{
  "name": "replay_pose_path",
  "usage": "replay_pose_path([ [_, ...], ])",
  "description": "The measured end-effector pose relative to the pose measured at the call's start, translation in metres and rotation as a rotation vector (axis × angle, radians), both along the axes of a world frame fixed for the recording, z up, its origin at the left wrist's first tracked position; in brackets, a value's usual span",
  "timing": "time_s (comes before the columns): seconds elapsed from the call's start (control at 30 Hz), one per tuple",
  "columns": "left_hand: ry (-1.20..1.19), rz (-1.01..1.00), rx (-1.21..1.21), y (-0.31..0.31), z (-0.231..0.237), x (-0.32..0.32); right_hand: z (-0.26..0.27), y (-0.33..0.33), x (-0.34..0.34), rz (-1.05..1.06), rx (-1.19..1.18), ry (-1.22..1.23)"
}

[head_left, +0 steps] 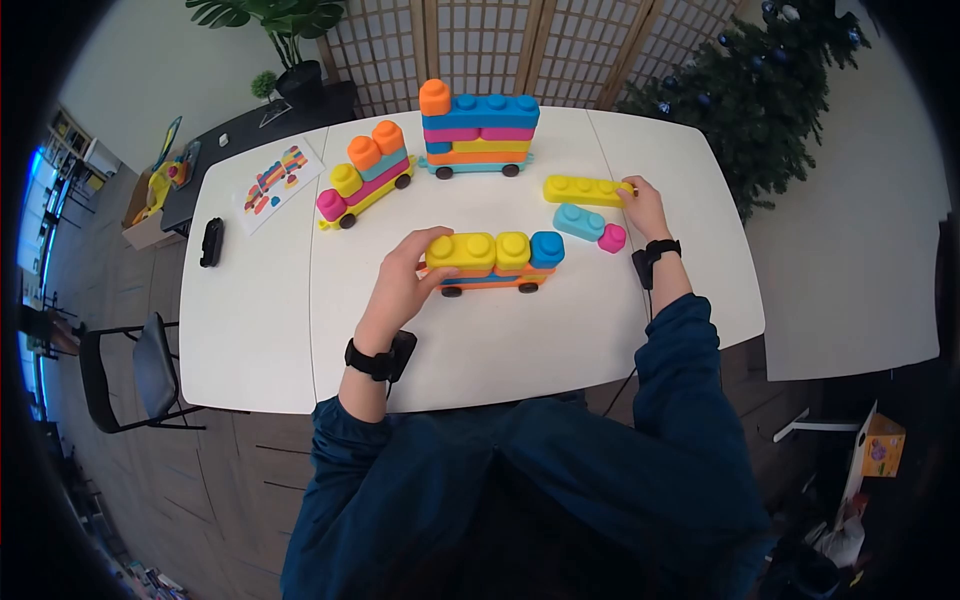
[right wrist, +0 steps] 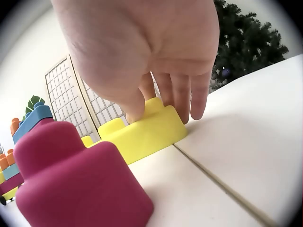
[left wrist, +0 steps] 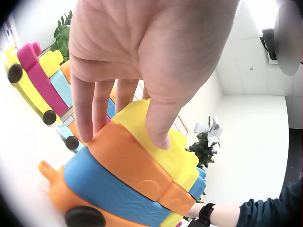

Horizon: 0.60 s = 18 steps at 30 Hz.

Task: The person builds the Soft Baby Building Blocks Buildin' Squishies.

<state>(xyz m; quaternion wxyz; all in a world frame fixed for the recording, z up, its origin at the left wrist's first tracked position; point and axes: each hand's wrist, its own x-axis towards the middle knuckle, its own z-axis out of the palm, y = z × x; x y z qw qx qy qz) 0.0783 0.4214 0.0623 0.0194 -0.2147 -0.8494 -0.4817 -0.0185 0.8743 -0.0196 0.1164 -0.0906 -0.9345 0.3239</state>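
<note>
The left hand (head_left: 402,280) grips the left end of a wheeled block car, thumb on the near side of its top yellow block (head_left: 460,251) and fingers behind. That car has orange and blue layers (left wrist: 113,189) and a blue block (head_left: 547,250) at its right end. At the right, the right hand (head_left: 644,208) pinches the right end of a long yellow block (head_left: 585,190) lying on the table; the right wrist view shows thumb and fingers around this yellow block (right wrist: 147,137). Nearer the person lie a light blue block (head_left: 579,222) and a magenta block (head_left: 612,237).
Farther back on the white table (head_left: 260,330) stand a tall block car (head_left: 478,135) and a yellow-based block car (head_left: 370,180). A picture sheet (head_left: 277,188) and a black object (head_left: 211,243) lie at the left. A Christmas tree (head_left: 770,100) stands beyond the right edge.
</note>
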Motion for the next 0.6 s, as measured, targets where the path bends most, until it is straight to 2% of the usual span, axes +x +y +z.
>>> replay_pose_path([
  [0.03, -0.009, 0.002, -0.006, 0.0, 0.001, 0.0, -0.001, 0.001, 0.002, 0.0, 0.0, 0.001],
  [0.1, -0.002, 0.002, -0.005, 0.0, 0.0, 0.0, 0.002, 0.0, 0.008, -0.064, 0.074, 0.264],
  [0.13, 0.004, 0.001, -0.003, -0.001, -0.001, 0.0, 0.005, -0.002, 0.01, -0.064, 0.074, 0.264],
  [0.2, -0.003, -0.002, -0.028, -0.002, -0.001, -0.001, 0.015, -0.007, 0.017, -0.107, 0.056, 0.495],
  [0.23, -0.009, -0.005, -0.052, -0.002, -0.001, -0.002, 0.028, -0.016, 0.025, -0.109, 0.057, 0.494],
  [0.3, 0.072, 0.014, -0.075, -0.002, 0.003, 0.0, 0.06, -0.048, 0.047, -0.059, -0.258, 0.458],
  [0.33, 0.155, 0.036, -0.097, -0.003, 0.005, 0.0, 0.063, -0.059, 0.053, -0.061, -0.258, 0.458],
  [0.37, 0.155, 0.033, -0.098, -0.003, 0.009, 0.0, 0.064, -0.069, 0.059, 0.051, -0.385, 0.477],
  [0.4, 0.106, 0.049, -0.007, -0.004, 0.013, 0.0, 0.066, -0.08, 0.066, 0.163, -0.511, 0.493],
  [0.43, 0.055, 0.066, 0.084, -0.004, 0.016, 0.001, 0.071, -0.094, 0.075, 0.159, -0.511, 0.492],
  [0.5, 0.059, 0.045, 0.139, -0.005, 0.019, 0.0, 0.08, -0.125, 0.091, 0.322, -0.749, 0.459],
  [0.6, 0.082, 0.008, 0.214, -0.005, 0.018, 0.0, 0.079, -0.153, 0.106, 0.427, -0.784, 0.414],
])
